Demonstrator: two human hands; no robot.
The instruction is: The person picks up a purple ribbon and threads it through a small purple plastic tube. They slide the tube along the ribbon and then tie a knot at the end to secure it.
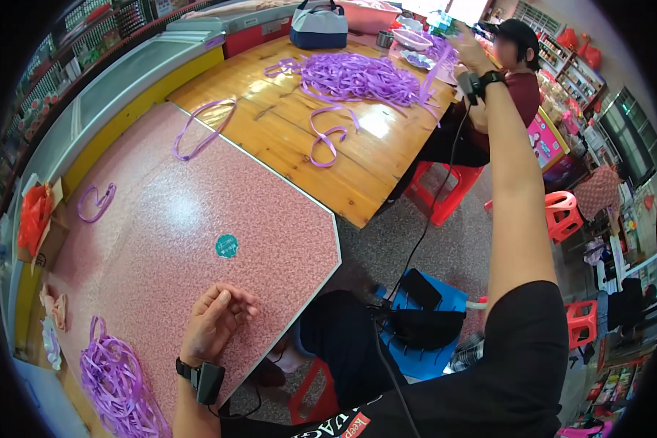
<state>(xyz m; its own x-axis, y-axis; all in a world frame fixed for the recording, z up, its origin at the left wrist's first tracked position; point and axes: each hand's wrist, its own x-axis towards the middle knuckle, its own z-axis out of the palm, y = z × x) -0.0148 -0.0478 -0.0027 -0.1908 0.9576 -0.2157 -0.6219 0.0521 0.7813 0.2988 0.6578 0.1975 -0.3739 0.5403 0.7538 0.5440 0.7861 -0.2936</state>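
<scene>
My left hand [219,317] rests over the pink speckled table, empty, with its fingers loosely bent and apart. My right arm stretches far forward, and my right hand [472,52] is at the right end of the wooden table. A purple ribbon runs up from the big ribbon pile [365,77] to its fingers, which look closed on it, though they are small and partly blurred. Loose purple ribbon pieces lie about: a curled one [321,139] on the wood, a loop [185,155] across both tabletops, and a small loop [87,212] on the pink top.
A purple ribbon bundle [117,379] lies at the near left edge. Behind the pile stand a blue-and-white bag [319,31] and a pink basin [369,14]. A person in a black cap [518,80] sits at right. A blue stool [438,321] with a black bag and cables stands beside me.
</scene>
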